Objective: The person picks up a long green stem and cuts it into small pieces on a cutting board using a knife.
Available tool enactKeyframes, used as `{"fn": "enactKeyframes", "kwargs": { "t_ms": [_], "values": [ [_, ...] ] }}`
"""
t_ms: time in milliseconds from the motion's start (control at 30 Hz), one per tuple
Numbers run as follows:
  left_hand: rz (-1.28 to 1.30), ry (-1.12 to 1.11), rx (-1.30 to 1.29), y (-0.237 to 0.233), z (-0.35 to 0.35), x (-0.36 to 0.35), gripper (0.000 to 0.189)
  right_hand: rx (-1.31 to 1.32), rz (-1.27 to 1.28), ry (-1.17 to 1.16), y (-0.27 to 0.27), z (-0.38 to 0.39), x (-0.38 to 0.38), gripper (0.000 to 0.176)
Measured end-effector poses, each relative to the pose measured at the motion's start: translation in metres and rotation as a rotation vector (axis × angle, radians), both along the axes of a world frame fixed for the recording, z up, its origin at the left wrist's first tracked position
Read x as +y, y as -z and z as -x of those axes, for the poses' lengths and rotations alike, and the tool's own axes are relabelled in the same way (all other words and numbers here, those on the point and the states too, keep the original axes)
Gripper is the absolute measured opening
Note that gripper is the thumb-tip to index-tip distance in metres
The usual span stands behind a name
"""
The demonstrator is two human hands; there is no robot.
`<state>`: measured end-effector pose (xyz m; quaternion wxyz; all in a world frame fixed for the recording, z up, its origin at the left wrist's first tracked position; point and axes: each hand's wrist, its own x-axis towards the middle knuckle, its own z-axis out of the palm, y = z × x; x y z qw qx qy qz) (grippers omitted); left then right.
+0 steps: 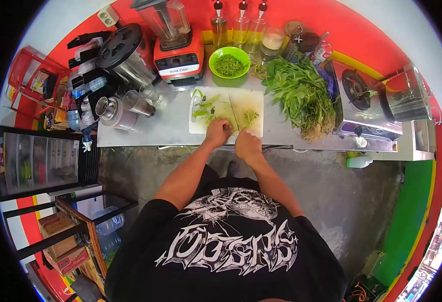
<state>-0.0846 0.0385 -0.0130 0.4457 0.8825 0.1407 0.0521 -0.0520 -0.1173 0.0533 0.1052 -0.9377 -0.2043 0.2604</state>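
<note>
A white cutting board [194,129] lies on the counter before me. My right hand [248,145] is wrapped round the handle of a knife [234,111], whose blade points away from me across the board. Just left of the blade, my left hand [219,132] rests on the board with its fingers curled together; whatever they press on is hidden. Green vegetable strips [206,105] are scattered beyond and left of that hand. To the right of the knife sits a small heap of finely chopped green pieces [251,117].
Behind the board stand a lime-green bowl [214,69] of chopped greens and a red blender [178,61]. Leafy greens with roots [296,90] lie to the right, beside a gas stove [357,93] bearing a pot [407,98]. Metal containers [115,113] and a glass [139,103] stand left.
</note>
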Motion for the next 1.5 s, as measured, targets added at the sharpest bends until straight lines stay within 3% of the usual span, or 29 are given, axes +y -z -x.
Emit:
{"fn": "enactKeyframes", "kwargs": {
  "t_ms": [167, 300, 467, 800, 900, 1000, 1133, 1300, 1433, 1500],
  "values": [
    [0.002, -0.006, -0.022, -0.003, -0.002, 0.003, 0.013, 0.044, 0.028, -0.017, -0.019, 0.013, 0.003, 0.043],
    [0.032, -0.005, 0.028, -0.003, -0.004, -0.001, 0.011, 0.024, 0.001, 0.020, -0.002, 0.005, 0.001, 0.043],
    [0.049, 0.000, 0.033, 0.006, -0.006, 0.005, 0.012, 0.048, 0.028, -0.011, -0.019, 0.010, 0.005, 0.036],
    [-0.050, -0.086, 0.092, -0.023, -0.002, 0.004, 0.011, -0.023, -0.062, -0.010, 0.006, -0.002, 0.009, 0.036],
    [0.290, -0.017, -0.024, -0.030, 0.005, 0.018, 0.017, -0.059, -0.038, 0.011, 0.013, -0.012, -0.004, 0.033],
    [0.375, -0.079, 0.011, -0.041, 0.014, 0.039, 0.020, -0.046, -0.099, 0.014, 0.016, -0.025, -0.009, 0.032],
    [0.276, -0.170, -0.098, -0.053, 0.030, 0.059, 0.020, -0.038, -0.197, -0.017, 0.011, -0.022, -0.008, 0.039],
    [0.207, -0.286, -0.032, -0.045, 0.049, 0.073, 0.023, 0.050, -0.274, -0.155, 0.016, -0.011, -0.006, 0.041],
    [0.136, -0.277, -0.002, -0.028, 0.057, 0.073, 0.025, 0.025, -0.248, -0.116, 0.013, -0.009, -0.012, 0.040],
    [-0.047, -0.178, -0.101, -0.024, 0.056, 0.069, 0.028, -0.004, -0.182, -0.076, 0.010, -0.012, -0.017, 0.040]
  ]
}}
